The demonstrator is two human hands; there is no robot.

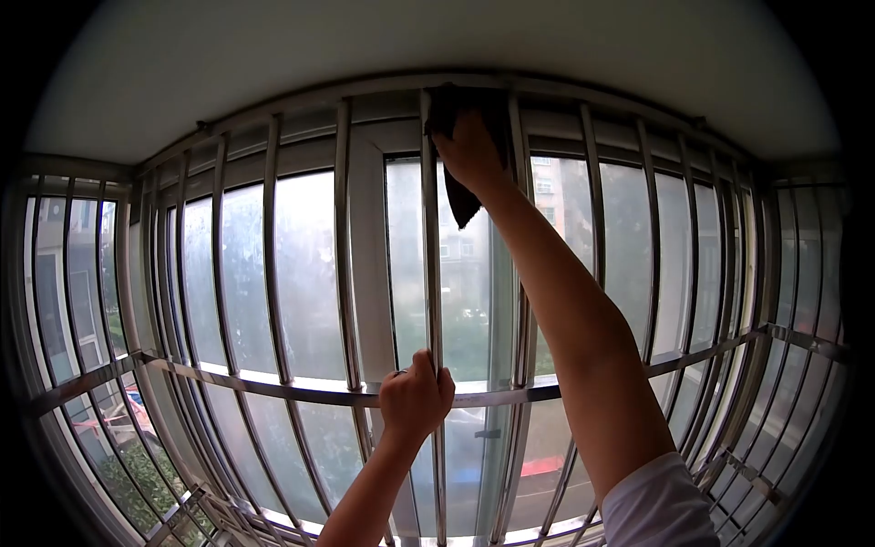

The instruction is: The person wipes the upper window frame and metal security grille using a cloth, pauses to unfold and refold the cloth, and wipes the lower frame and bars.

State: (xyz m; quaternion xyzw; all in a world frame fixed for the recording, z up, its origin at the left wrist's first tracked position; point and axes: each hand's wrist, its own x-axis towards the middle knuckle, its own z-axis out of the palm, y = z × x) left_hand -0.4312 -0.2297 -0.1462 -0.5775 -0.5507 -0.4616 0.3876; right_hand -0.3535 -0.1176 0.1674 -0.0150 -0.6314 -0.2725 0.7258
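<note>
High on the metal window grille, my right hand [471, 155] is closed around a dark cloth [463, 206], whose pointed corner hangs below the fingers. The cloth lies against the upper end of a vertical bar [431, 246], just under the top rail [383, 91]. Lower down, my left hand [416, 398] is closed on the horizontal rail [497, 397] where it meets that same vertical bar. A ring shows on one of its fingers. The palm side of each hand is hidden.
Several more vertical bars [273, 246] run left and right, and the grille turns back at both sides. Behind it are hazy glass panes [305, 264] in a pale window frame [367, 246]. A ceiling [437, 36] is close overhead. Green plants [137, 483] show at lower left.
</note>
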